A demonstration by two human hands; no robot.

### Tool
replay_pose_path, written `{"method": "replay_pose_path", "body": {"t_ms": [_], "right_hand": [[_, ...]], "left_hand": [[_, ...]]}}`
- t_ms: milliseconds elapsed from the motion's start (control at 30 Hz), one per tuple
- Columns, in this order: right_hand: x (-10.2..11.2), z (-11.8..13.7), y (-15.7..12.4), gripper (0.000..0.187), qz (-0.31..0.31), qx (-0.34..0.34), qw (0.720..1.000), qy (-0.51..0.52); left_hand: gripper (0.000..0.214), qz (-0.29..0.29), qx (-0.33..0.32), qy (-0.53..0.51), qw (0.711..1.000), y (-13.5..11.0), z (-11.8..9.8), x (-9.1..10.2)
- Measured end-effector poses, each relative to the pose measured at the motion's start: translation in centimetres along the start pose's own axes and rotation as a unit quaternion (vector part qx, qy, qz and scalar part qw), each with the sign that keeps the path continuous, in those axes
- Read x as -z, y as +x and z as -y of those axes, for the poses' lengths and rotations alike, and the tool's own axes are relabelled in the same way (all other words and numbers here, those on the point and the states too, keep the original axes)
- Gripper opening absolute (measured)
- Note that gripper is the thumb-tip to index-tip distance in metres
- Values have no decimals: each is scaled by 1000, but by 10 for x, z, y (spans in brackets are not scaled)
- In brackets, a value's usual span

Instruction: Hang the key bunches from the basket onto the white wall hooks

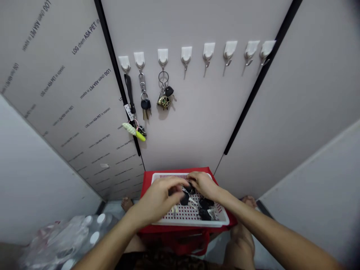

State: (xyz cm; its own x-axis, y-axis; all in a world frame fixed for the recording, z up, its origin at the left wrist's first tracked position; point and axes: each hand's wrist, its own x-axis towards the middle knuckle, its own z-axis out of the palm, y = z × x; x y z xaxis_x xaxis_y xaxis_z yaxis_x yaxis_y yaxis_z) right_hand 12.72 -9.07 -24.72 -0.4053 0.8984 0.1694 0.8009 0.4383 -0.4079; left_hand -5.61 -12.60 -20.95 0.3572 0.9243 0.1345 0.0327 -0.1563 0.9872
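Both my hands are low in the view, over a white perforated plastic tray (182, 215) that sits on a red box (148, 186). My left hand (159, 199) is curled, with its fingers near a black-headed car key (184, 199). A pale key blade shows just below that hand, and I cannot tell whether the hand grips it. My right hand (203, 184) reaches down from the other side, its fingertips close to my left hand and over several black-headed keys (205, 210) lying in the tray. The fingers hide whatever is between them.
Several white adhesive hooks (208, 50) run across a pale wall panel (197, 123). Three bunches of keys hang from the left hooks, including one with a yellow-green tag (134, 129). Plastic-wrapped water bottles (64, 240) stand at lower left, and my knee (240, 245) shows below the tray.
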Motion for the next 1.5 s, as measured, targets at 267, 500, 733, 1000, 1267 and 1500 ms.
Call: {"method": "replay_pose_path", "body": {"t_ms": [267,500,733,1000,1267,1500], "right_hand": [[-19,20,-5,19,18,3,998,-65],[-25,22,-2,11,4,-1,999,-43],[-6,19,2,14,-52,-57,984,163],[-1,7,3,17,-81,-97,969,211],[-3,-21,-27,21,-181,-181,954,154],[-3,-34,17,21,-202,-180,952,145]], "left_hand": [[22,31,12,449,893,28,58,1],[27,42,-12,494,868,24,59,1],[22,41,-29,305,951,36,62,-9],[25,-39,-34,339,939,34,52,-8],[42,-177,122,292,932,32,71,33],[37,-230,96,292,923,71,67,38]]}}
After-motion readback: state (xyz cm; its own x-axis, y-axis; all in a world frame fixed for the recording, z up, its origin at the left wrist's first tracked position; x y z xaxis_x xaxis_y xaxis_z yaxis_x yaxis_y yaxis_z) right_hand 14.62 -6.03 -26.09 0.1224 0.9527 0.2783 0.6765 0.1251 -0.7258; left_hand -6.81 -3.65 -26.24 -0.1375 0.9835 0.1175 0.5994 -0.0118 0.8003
